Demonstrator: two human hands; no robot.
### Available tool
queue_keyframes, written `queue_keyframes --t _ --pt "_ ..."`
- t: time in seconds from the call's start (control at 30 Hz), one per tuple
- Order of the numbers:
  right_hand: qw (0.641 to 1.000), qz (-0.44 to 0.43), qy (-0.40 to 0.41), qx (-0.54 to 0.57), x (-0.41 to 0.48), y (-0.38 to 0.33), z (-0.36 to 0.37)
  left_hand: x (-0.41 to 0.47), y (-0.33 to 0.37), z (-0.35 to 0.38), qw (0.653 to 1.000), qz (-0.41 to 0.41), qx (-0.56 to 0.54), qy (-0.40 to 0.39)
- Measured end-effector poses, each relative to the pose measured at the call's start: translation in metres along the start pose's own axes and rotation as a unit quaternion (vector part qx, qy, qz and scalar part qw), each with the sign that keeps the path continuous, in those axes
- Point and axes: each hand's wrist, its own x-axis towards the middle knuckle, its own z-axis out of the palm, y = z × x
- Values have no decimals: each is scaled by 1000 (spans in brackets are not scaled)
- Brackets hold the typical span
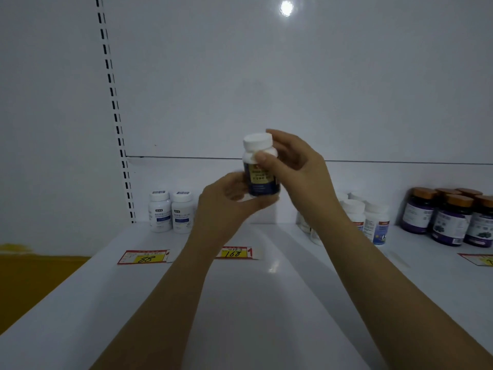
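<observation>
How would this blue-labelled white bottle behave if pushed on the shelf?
The white plastic bottle with blue label is probably rigid: the left hand and right hand grip it without denting. On the glossy white shelf it may slide, or tip, being tall.

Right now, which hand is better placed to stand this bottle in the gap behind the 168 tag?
Probably the right hand: it grips the blue-labelled pill bottle near its cap; the left hand cups the base, which must land on the shelf.
</observation>
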Motion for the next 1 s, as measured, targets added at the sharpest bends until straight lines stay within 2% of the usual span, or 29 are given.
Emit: queue_keyframes --t 0.1,0.2,0.33,0.43,0.5,0.53,0.63,0.7,0.8,1.0 --pt "984 181 5 4 4 9 -9 -2 5 2 983 -151 4 -100" --pt "931 365 -20 8 3 26 -15 -6 3 3 942 -293 -32 -158" --pt "898 435 -67 -5 2 34 -20 -11 1 -1 919 -342 -60 -189" --pt "900 431 -71 -8 2 34 -21 -10 0 -3 918 -339 -62 -195" --pt "916 396 -61 3 4 35 -19 -11 0 -2 925 -330 -63 -179" --pt "929 365 -49 14 5 35 -18 -10 -1 -1 935 -309 -47 -167" --pt "970 237 -43 32 9 31 -19 -9 -5 3 977 -177 53 -103" --pt "982 182 -50 29 9 28 -20 -9 -7 5 988 -126 74 -54" --pt "985 162 -66 -5 8 30 -21 -8 -10 6 988 -106 110 -20" --pt "979 140 -79 -128 8 26 -15 -6 -19 6 983 -76 169 -17"
